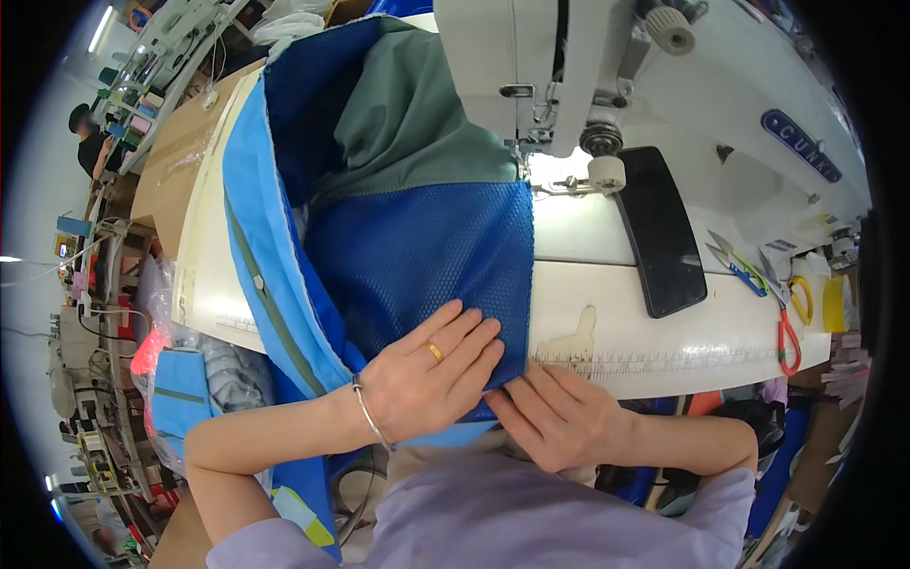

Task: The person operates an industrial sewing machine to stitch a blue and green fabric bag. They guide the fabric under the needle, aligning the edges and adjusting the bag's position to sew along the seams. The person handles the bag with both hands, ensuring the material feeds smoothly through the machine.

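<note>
A blue mesh fabric panel [417, 237] lies on the sewing table, joined along its upper edge to grey-green cloth [417, 104]. Its right edge runs up to the presser foot of the sewing machine [488, 57]. My left hand [427, 370] rests flat on the lower part of the mesh, fingers stretched out and close together. Beside it, my right hand [564, 417] has its fingers closed on the panel's lower right corner; the fingertips are partly hidden. A light blue side piece with a dark zipper strip [270, 294] folds up along the left of the work.
Right of the needle lies a black phone [662, 232]. Farther right are thread snips [739, 266], red-handled scissors [787, 341] and a yellow roll [834, 303]. A ruler scale [664, 362] runs along the table's front edge. Another person [90, 142] sits far left.
</note>
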The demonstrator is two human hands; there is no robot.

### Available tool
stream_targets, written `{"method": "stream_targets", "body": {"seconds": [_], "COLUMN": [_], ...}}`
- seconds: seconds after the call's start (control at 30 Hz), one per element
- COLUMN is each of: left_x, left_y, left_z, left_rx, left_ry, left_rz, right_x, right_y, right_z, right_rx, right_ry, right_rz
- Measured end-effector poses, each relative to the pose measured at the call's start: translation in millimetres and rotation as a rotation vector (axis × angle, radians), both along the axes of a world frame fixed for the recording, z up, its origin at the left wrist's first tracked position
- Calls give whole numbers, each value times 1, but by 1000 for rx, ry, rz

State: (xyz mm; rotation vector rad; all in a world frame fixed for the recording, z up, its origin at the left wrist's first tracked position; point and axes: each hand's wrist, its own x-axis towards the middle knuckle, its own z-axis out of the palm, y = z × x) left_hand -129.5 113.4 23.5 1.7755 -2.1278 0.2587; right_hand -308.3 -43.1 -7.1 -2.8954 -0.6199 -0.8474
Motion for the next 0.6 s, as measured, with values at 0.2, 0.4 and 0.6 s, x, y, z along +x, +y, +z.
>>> {"method": "stream_targets", "body": {"seconds": [0.2,0.4,0.6], "left_x": [8,12,23], "left_y": [1,-1,-16], "left_z": [-1,1,0], "left_rx": [-17,-10,-10], "left_ry": [12,28,47], "left_rz": [-48,-55,-73], "right_x": [2,5,16], "right_y": [-5,-10,-24], "right_z": [7,13,15], "right_rx": [-33,-58,-24], "right_ry": [34,66,80], "right_rz": [31,58,94]}}
